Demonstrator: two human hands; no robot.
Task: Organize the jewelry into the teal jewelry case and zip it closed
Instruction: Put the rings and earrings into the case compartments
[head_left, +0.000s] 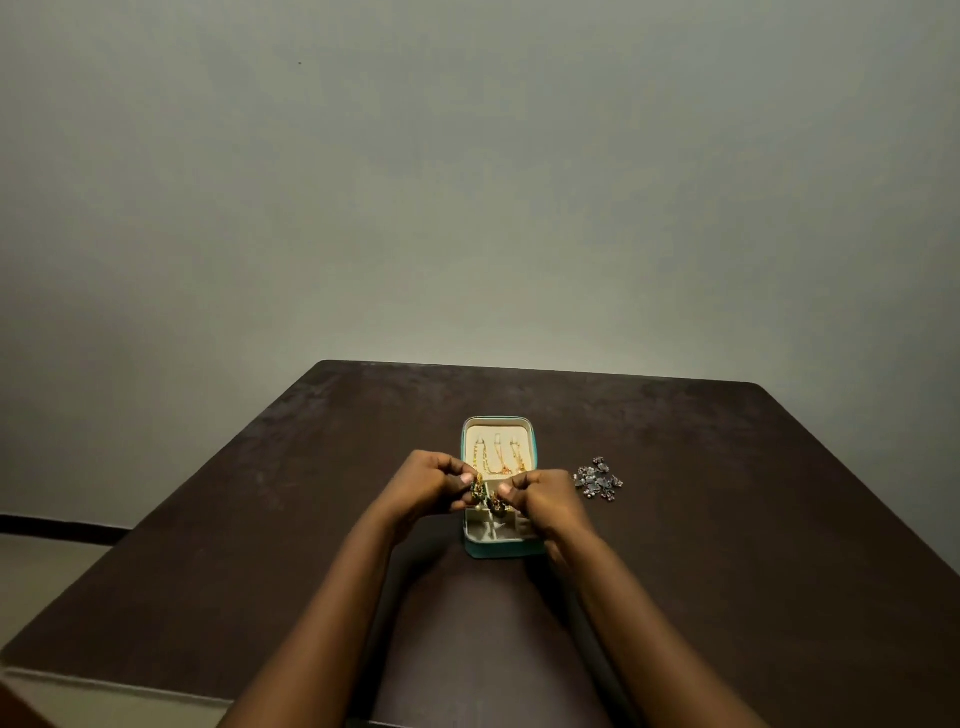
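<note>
A small rectangular teal jewelry case (500, 550) with a cream lining lies open on the dark brown wooden table (727, 519), its lid laid flat on the far side. Three thin gold chains (498, 457) hang in a row inside the lid. Both hands meet over the middle of the case, above its near compartments. The left hand (428, 486) pinches a small gold and green earring (478, 488) between thumb and fingertips. The right hand (540, 496) is curled, its fingertips closed on a second dark, gold-trimmed earring (497, 505) just beside the first. Whether the two pieces touch cannot be told. A loose heap of dark silver-toned jewelry (598, 478) lies on the table to the right of the case, apart from the right hand.
</note>
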